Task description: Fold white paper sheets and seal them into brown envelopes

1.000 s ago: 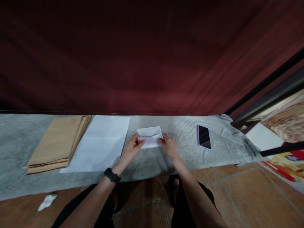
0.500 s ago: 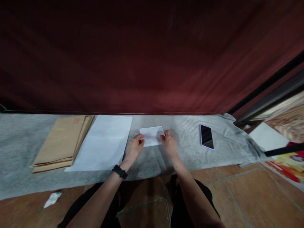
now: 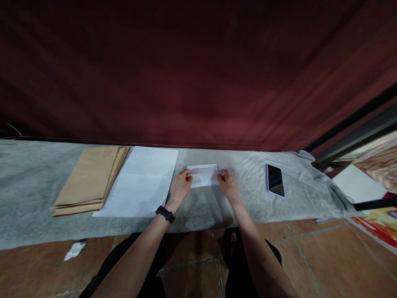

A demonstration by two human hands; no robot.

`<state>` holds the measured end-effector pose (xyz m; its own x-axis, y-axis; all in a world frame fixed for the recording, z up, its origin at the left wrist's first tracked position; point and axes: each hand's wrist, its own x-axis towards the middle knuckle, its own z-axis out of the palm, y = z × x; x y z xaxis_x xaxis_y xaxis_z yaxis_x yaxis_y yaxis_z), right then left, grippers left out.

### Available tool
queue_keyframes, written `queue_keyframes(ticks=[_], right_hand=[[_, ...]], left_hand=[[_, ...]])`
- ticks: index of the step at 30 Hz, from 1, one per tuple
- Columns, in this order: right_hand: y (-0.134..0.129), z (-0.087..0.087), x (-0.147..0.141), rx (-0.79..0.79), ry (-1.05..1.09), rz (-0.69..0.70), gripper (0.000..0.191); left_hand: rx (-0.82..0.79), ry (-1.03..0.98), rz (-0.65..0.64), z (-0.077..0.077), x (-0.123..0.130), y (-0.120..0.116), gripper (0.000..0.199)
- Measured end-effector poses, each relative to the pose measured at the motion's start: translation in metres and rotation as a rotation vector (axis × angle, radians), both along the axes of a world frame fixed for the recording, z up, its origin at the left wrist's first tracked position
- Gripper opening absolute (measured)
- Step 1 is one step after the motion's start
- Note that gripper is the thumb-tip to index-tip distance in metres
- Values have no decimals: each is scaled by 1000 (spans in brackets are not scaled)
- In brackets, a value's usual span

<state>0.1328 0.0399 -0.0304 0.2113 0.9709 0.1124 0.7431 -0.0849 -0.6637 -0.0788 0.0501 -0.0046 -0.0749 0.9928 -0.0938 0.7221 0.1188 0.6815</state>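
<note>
A small white sheet of paper (image 3: 203, 176), seemingly folded, with a narrow brighter strip along its far edge, is between my hands over the grey cloth. My left hand (image 3: 181, 184) pinches its left edge between thumb and fingers; a black watch is on that wrist. At the paper's right edge, my right hand (image 3: 228, 183) is closed in a similar pinch. Just left of my left hand lies a large white sheet (image 3: 139, 182), flat on the cloth. Both thumbs partly hide the small paper's sides.
Brown paper envelopes (image 3: 88, 178) lie stacked at the left, beside the large sheet. A phone (image 3: 275, 181) in a lilac case rests to the right on the grey cloth (image 3: 251, 165). Behind rises a dark red curtain (image 3: 198, 91). Crumpled white paper (image 3: 75, 250) is on the tiled floor.
The view has shifted slightly, so everything on the cloth appears a little further right. A strip along the small paper's far edge now stands out. Both hands remain at its sides.
</note>
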Motion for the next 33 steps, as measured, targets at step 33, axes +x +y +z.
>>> queue_keyframes(ticks=[33], right_hand=[[-18, 11, -13, -50, -522, 37, 32]], left_hand=[[79, 305, 5, 11, 18, -18, 33]])
